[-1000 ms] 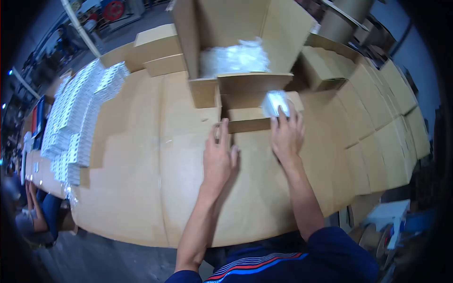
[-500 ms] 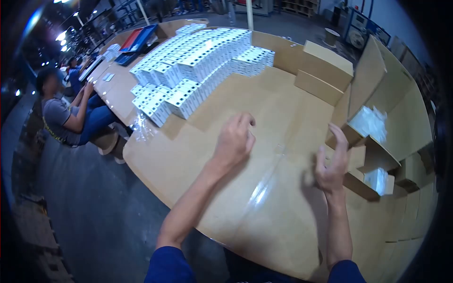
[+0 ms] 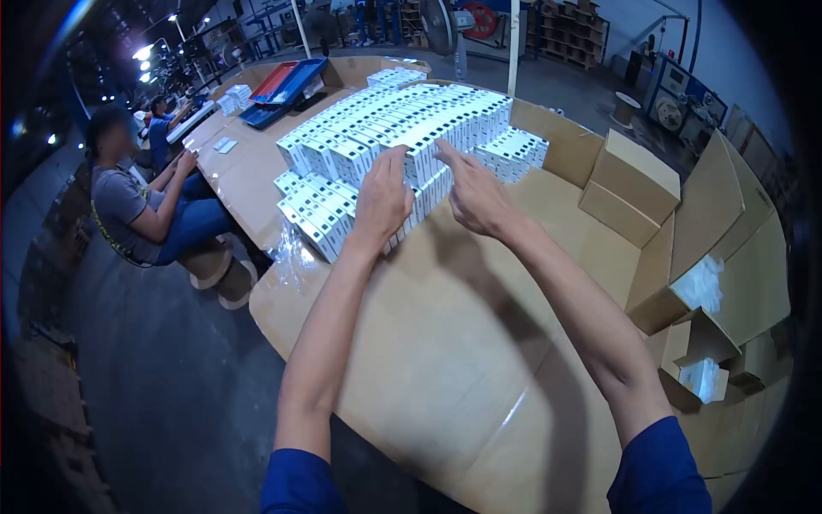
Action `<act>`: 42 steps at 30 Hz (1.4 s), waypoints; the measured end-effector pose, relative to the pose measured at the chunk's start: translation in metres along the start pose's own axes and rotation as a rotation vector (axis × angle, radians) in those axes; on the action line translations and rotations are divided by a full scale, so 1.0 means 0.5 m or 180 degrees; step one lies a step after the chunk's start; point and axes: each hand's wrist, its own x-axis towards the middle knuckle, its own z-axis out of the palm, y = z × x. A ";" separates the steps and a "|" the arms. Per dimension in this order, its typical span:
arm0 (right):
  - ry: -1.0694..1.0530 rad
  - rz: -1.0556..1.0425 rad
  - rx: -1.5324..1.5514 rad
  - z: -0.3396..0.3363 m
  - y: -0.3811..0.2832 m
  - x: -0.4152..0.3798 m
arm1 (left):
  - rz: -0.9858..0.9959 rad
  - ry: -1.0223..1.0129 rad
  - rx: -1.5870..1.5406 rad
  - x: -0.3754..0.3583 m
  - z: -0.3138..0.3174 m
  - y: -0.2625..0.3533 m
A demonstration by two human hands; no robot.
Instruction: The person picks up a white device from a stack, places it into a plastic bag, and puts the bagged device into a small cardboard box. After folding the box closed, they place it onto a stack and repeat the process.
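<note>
A large stack of small white boxes point(image 3: 342, 158) with dark square marks stands in stepped rows on the brown cardboard-covered table. My left hand point(image 3: 383, 201) is at the front of the stack, its fingers stretched forward and slightly bent. To its right, my right hand point(image 3: 476, 195) reaches to the same part of the stack with its index finger extended and its thumb lower. A few white boxes show between the fingertips of both hands. Whether the fingers press on them cannot be made out. Neither hand has lifted anything.
Cardboard cartons point(image 3: 629, 184) stand at the right, one holding clear plastic bags point(image 3: 700, 284). Blue and red trays point(image 3: 287, 92) lie at the far left of the table point(image 3: 411, 343). A seated person point(image 3: 141, 197) is at the left edge, with another person behind.
Both hands have moved forward from over the bare table to the front of the white box stack, the right hand also swinging left. The view has shifted, so the stack appears further right.
</note>
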 end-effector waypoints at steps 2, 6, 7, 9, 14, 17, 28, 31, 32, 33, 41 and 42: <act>-0.0055 0.0078 -0.0154 0.030 0.015 0.055 | 0.0060 -0.0101 0.0043 0.016 0.005 -0.026; -0.0132 0.0062 -0.0637 0.061 0.030 0.100 | 0.0148 -0.0123 0.0131 0.016 0.019 -0.060; -0.0123 0.0067 -0.0633 0.063 0.032 0.100 | 0.0115 -0.0164 0.0106 0.015 0.017 -0.062; -0.0117 0.0068 -0.0619 0.066 0.034 0.097 | 0.0154 -0.0108 0.0087 0.010 0.023 -0.073; -0.0205 0.0275 -0.0677 0.076 0.029 0.102 | 0.0189 -0.0113 0.0376 0.002 0.017 -0.080; -0.0188 0.0228 -0.0729 0.072 0.024 0.104 | 0.0197 -0.0102 0.0556 -0.006 0.018 -0.089; 0.0718 0.0141 0.0401 -0.018 -0.040 -0.016 | 0.0109 0.0409 -0.0036 -0.067 -0.032 0.027; 0.0623 0.0840 0.1616 -0.070 -0.069 -0.143 | 0.0000 0.0444 -0.0634 -0.099 -0.036 0.119; 0.0487 0.1169 0.2309 -0.103 -0.093 -0.188 | 0.0102 0.0582 -0.0601 -0.115 -0.034 0.155; 0.0332 0.1418 0.2745 -0.130 -0.107 -0.234 | 0.0191 0.0578 -0.0655 -0.124 -0.040 0.203; 0.0681 0.1554 0.2893 -0.337 -0.169 -0.539 | 0.1106 0.0136 -0.1384 -0.150 -0.056 0.603; 0.0846 0.1540 0.2763 -0.360 -0.157 -0.574 | 0.1060 -0.0143 -0.1610 -0.133 -0.054 0.643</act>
